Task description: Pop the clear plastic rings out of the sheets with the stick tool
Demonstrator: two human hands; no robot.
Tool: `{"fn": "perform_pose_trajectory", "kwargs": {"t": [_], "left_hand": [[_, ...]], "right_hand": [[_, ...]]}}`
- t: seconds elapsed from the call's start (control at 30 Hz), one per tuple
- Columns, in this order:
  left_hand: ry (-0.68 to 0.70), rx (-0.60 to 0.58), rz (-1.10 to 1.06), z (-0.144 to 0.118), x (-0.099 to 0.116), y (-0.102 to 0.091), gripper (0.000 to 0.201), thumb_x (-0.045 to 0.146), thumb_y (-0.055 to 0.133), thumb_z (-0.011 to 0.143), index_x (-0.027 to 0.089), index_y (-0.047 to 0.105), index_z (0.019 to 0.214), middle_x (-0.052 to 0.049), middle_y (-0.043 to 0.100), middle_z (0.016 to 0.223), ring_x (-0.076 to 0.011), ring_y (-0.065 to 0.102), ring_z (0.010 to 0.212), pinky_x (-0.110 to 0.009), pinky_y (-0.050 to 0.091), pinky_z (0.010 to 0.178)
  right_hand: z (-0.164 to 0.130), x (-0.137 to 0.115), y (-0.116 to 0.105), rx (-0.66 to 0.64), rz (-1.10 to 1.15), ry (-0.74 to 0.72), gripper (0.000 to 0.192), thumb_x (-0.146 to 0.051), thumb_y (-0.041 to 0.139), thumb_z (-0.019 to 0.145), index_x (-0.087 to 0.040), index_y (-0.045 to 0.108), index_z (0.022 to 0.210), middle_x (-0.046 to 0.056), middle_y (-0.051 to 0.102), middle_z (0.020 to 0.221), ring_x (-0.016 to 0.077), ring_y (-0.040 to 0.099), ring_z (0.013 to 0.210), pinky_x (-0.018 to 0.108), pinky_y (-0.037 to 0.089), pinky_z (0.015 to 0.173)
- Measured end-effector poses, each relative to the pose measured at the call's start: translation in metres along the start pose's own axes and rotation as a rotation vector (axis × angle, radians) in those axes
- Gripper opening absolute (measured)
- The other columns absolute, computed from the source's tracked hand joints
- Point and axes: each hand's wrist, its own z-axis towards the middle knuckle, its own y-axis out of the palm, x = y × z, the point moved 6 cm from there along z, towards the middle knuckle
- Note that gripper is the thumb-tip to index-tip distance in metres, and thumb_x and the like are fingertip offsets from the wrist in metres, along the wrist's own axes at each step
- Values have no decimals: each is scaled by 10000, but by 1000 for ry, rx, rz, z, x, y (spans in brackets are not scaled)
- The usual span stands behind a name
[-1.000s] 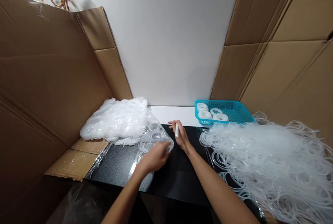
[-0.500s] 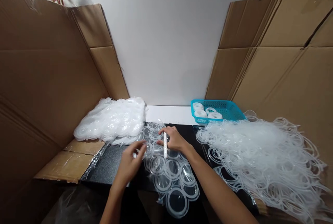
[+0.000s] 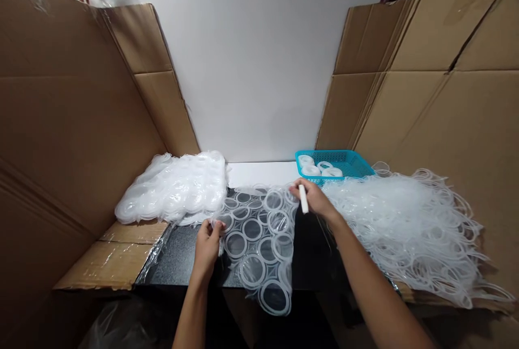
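A clear plastic sheet of white rings (image 3: 252, 228) is stretched between my hands, its lower end hanging past the table's front edge. My left hand (image 3: 208, 238) is closed, pinching the sheet's left side between thumb and fingers. At the sheet's upper right corner, my right hand (image 3: 312, 196) grips the film. A slim white stick-like tool (image 3: 303, 199) is also tucked in that hand, pointing down; its kind cannot be made out.
On the left lies a stacked pile of ringed sheets (image 3: 174, 187). A loose heap of clear ring sheets (image 3: 405, 225) spreads at the right. Behind it stands a blue basket (image 3: 357, 164) with several white ring rolls (image 3: 310, 169). Cardboard walls (image 3: 73, 106) flank the black table (image 3: 170, 257).
Both hands have taken hold of the sheet. My right hand has moved right and slightly up, pulling the crumpled sheet out flat. The white tool travelled along with it.
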Motion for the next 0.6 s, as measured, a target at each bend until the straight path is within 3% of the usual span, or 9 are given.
{"fn": "perform_pose_trajectory", "kwargs": {"t": [0.1, 0.2, 0.3, 0.43, 0.53, 0.6], "left_hand": [[-67, 21, -135, 5, -2, -11, 508, 707, 670, 685, 249, 531, 854, -5, 632, 800, -186, 643, 721, -344, 567, 725], [-137, 17, -197, 9, -4, -10, 472, 602, 720, 648, 253, 535, 906, 35, 586, 739, -143, 580, 606, -312, 554, 612], [-206, -37, -201, 15, -4, -1, 417, 497, 750, 633, 245, 556, 903, 68, 533, 649, -118, 504, 503, -280, 498, 503], [-239, -91, -178, 21, 0, 7, 375, 508, 730, 699, 228, 598, 911, 102, 448, 555, -100, 399, 414, -270, 433, 433], [-211, -89, -148, 24, 9, 7, 590, 484, 739, 731, 197, 638, 1236, 131, 383, 511, -98, 358, 394, -244, 370, 414], [-157, -103, -115, 26, 19, 5, 803, 449, 748, 748, 204, 524, 1480, 146, 363, 489, -96, 342, 381, -227, 335, 418]], "right_hand": [[-23, 15, -45, 179, -150, 106, 258, -492, 672, 822, -246, 599, 845, 32, 673, 732, 227, 640, 685, 339, 500, 656], [-44, 11, -54, 291, -240, 87, 264, -401, 635, 845, -246, 648, 1058, 112, 750, 1045, 284, 715, 953, 408, 552, 838], [-40, -6, -28, 213, -222, 9, 313, -396, 609, 894, -236, 657, 1159, 122, 742, 1164, 279, 715, 1044, 416, 548, 934], [0, -23, 41, -159, -316, -87, 351, -355, 642, 931, -226, 675, 1255, 106, 729, 1275, 258, 694, 1149, 372, 512, 1009], [37, -18, 80, -303, -631, -53, 473, -351, 693, 934, -209, 630, 1381, 135, 693, 1364, 298, 631, 1281, 388, 469, 1061], [58, -8, 92, -313, -767, 18, 488, -335, 702, 936, -174, 626, 1391, 174, 686, 1363, 330, 620, 1291, 403, 473, 1036]]}}
